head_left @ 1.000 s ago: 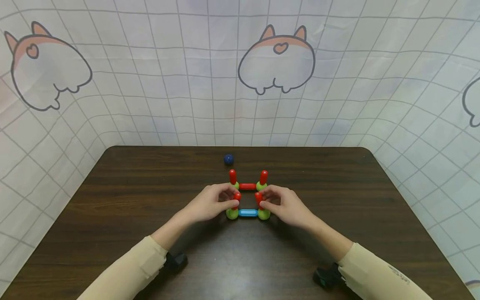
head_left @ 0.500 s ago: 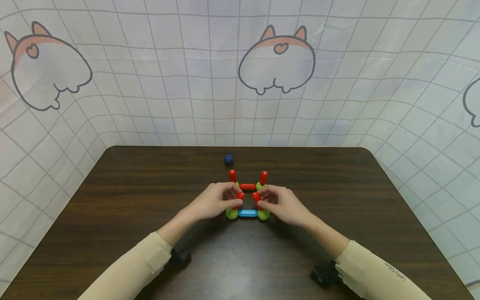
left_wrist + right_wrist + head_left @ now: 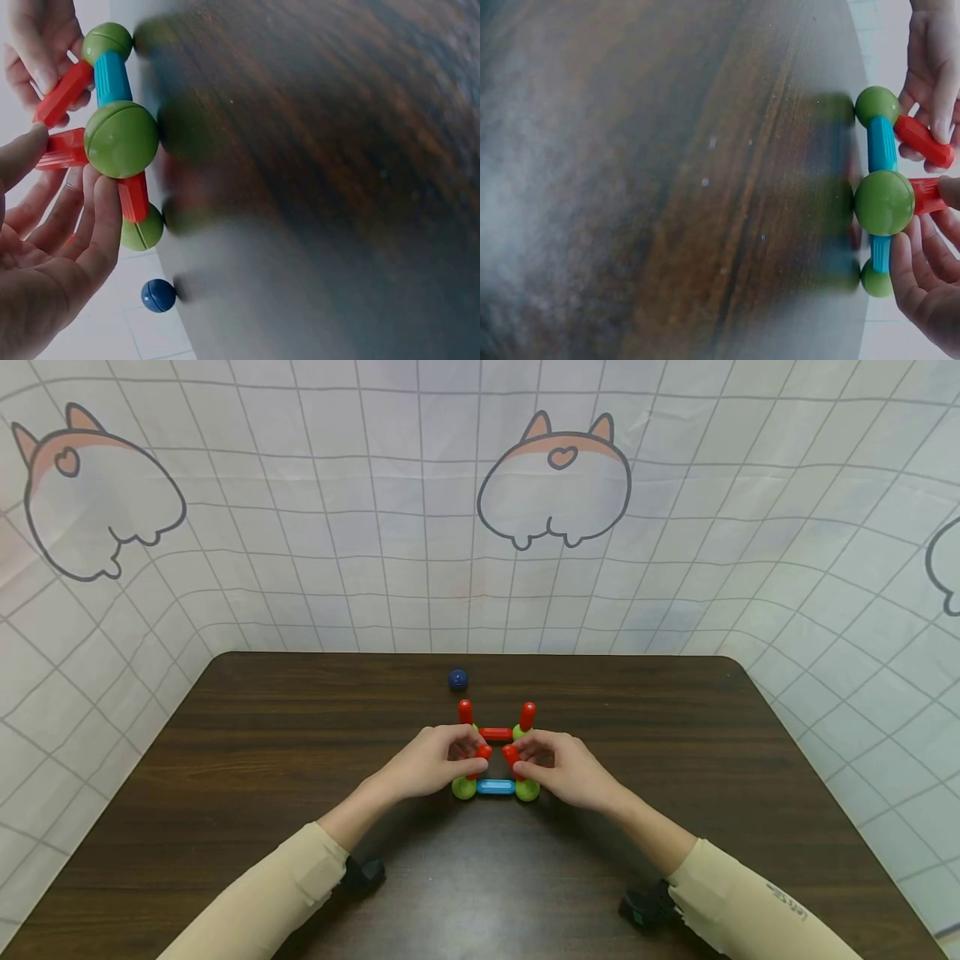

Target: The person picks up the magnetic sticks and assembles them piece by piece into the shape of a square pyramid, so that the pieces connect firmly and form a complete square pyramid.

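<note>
A frame of green balls and coloured rods stands on the table between my hands. In the head view, a blue rod (image 3: 496,787) joins the near left green ball (image 3: 464,788) to the near right green ball (image 3: 527,790). My left hand (image 3: 431,762) pinches the near left red rod (image 3: 483,751), thumb against its side. The near right red rod (image 3: 511,753) is pinched by my right hand (image 3: 567,768). Both rods lean inward, their tops close together. Low side rods run backward: a red one (image 3: 134,198) on the left, a blue one (image 3: 881,253) on the right.
At the frame's back, a red crossbar (image 3: 495,734) lies between two upright red rods, left (image 3: 465,711) and right (image 3: 527,716). A dark blue ball (image 3: 457,680) sits beyond, near the back edge of the dark wooden table (image 3: 300,710). A patterned curtain (image 3: 337,527) hangs behind.
Both near red rods have tipped inward from nearly upright, their tops coming closer together. My hands have shifted slightly with them; the blue ball and the far rods stay put.
</note>
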Demonstrator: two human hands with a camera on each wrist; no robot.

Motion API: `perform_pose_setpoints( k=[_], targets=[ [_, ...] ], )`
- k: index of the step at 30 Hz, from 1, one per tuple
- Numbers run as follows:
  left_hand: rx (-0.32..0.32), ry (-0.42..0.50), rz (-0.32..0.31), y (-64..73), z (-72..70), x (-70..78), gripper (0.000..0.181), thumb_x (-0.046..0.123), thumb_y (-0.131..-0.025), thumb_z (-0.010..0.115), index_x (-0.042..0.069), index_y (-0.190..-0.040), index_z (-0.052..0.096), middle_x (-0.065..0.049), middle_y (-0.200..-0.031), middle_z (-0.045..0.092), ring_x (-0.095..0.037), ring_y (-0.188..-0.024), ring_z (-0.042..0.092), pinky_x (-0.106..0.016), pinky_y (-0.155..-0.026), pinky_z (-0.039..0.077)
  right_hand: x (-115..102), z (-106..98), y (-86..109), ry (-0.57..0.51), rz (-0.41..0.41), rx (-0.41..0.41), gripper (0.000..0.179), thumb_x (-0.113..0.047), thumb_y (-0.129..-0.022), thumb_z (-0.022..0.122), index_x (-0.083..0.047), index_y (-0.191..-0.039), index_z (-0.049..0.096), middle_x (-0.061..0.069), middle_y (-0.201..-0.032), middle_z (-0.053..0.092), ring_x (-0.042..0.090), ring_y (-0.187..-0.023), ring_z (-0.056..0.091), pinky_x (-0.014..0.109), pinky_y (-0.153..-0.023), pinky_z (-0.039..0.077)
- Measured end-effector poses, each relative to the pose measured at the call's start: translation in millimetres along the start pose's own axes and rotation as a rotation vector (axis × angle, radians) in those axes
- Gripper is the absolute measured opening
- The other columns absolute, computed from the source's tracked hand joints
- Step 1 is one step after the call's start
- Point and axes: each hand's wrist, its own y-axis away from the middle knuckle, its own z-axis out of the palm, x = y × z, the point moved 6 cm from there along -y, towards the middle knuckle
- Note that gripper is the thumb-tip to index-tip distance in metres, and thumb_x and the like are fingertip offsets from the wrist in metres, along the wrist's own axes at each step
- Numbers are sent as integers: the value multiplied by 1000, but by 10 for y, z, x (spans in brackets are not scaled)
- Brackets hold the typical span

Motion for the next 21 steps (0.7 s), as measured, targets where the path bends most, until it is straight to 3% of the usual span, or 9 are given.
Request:
perform_pose_setpoints(
  k=[21],
  targets=[
    [-8, 9, -13, -24, 20, -56, 19, 23, -98, 74, 12, -112, 69, 5, -93, 67, -15, -87, 63, -33, -76, 54, 26, 11, -18, -20, 17, -2, 23, -17, -99, 71, -6, -119, 70, 2, -105, 71, 21, -99, 66, 42, -88, 56]
  ],
)
